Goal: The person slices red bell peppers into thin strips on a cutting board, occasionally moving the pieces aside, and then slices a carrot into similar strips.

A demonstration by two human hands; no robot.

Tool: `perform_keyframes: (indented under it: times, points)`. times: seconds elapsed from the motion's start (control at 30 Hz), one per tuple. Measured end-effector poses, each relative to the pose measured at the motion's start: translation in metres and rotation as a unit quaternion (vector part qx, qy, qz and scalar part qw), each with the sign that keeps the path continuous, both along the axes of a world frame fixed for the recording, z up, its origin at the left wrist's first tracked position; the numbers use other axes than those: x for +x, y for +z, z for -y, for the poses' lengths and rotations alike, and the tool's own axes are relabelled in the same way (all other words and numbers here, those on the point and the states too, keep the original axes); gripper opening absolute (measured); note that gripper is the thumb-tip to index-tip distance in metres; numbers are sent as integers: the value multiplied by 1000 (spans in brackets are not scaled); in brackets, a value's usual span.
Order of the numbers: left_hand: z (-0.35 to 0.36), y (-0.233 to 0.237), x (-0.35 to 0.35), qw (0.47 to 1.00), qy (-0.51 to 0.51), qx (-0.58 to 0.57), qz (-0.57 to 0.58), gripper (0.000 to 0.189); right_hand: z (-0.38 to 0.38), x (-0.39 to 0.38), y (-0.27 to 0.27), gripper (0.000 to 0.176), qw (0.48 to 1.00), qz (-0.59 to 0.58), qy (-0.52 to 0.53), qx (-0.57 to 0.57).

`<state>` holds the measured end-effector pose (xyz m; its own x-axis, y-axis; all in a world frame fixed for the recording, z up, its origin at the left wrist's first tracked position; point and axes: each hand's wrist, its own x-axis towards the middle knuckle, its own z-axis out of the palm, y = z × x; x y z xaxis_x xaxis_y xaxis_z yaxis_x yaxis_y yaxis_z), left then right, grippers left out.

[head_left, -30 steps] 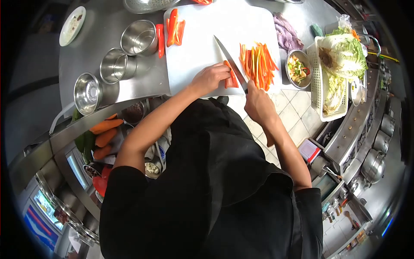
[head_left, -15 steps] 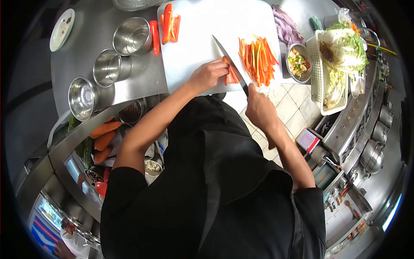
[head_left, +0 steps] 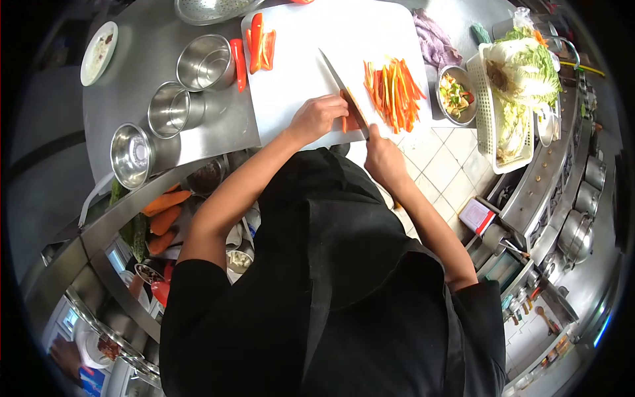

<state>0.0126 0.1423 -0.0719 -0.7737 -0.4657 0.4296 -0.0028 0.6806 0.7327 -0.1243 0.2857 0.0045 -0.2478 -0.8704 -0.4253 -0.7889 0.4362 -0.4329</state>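
My right hand [head_left: 385,159] is closed round the handle of a long knife [head_left: 344,89], whose blade points up and left over the white cutting board [head_left: 304,46]. My left hand [head_left: 319,118], fingers bent together, presses on a piece of red pepper [head_left: 352,120] near the board's front edge, right beside the blade. A pile of red pepper strips [head_left: 395,94] lies on the right part of the board. Larger pepper pieces [head_left: 260,45] rest at its upper left, and another red piece [head_left: 239,65] is just off the left edge.
Three steel bowls [head_left: 204,63] and a white plate [head_left: 99,54] stand at the left. On the right are a bowl of cut vegetables [head_left: 456,94], a purple cloth [head_left: 435,41] and a white basket [head_left: 485,109] with cabbage [head_left: 522,73]. Carrots [head_left: 165,202] lie below the counter.
My right hand and the knife have shifted slightly left, so the blade is closer to my left hand. My left hand has hardly moved. The whole view has tilted a little.
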Motion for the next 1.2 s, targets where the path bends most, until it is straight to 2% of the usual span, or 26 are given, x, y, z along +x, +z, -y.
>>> perform_keyframes:
  times: [0.03, 0.13, 0.2, 0.27, 0.33, 0.43, 0.53, 0.6, 0.67, 0.73, 0.8, 0.83, 0.87, 1.0, 1.07, 1.13, 1.2]
  points:
    - [2, 1, 0, 1000, -2, -3, -1, 21, 9, 0, -2, 20, 999, 0, 10, -47]
    - [-2, 4, 5, 998, -26, -4, 51, 22, 37, -12, 12, 19, 999, 12, 43, -16]
    - [6, 6, -1, 999, -6, -37, 9, 13, 23, -16, 20, 21, 997, 10, 56, -60]
    - [8, 5, -2, 999, 3, -50, -14, 11, 5, -7, 47, 23, 999, 4, 28, 29]
    - [6, 3, -1, 1000, -5, -18, -12, 9, -5, 1, 24, 24, 999, -13, 7, 38]
    - [6, 8, 0, 1000, 0, -22, -6, 9, 13, 4, -5, 24, 999, -16, 6, -28]
    - [6, 14, 5, 999, -23, 9, 45, 17, 34, -6, 5, 23, 999, -15, 34, -17]
    - [8, 6, 2, 998, -26, 0, 54, 15, 20, -3, 29, 22, 998, -3, 44, -43]
    - [5, 7, 3, 999, -14, 11, 29, 15, 6, 9, 49, 21, 999, -5, -14, 48]
    - [7, 4, 3, 999, -27, 18, 27, 15, -1, 16, 23, 23, 999, -18, -8, 42]
    - [9, 5, 4, 999, -43, 22, 23, 16, 12, 21, 6, 24, 998, -23, -24, -49]
    - [9, 8, 6, 999, -39, -3, 26, 16, 21, 19, -1, 23, 994, -41, 2, -103]
    - [8, 10, 9, 998, -37, -27, 30, 15, 35, 12, -10, 21, 997, -41, 6, -60]
    - [10, 11, 10, 998, -51, -11, 32, 15, 31, 4, 22, 20, 997, -42, 41, -56]
    - [9, 5, 12, 996, -54, -29, 62, 15, 10, 15, 45, 21, 999, -35, 11, 35]
    - [10, 2, 13, 998, -41, -15, 42, 15, -5, 22, 26, 23, 999, -42, -6, 30]
    - [7, 0, 14, 998, -31, -50, 20, 15, 2, 24, 5, 23, 998, -58, -12, 6]
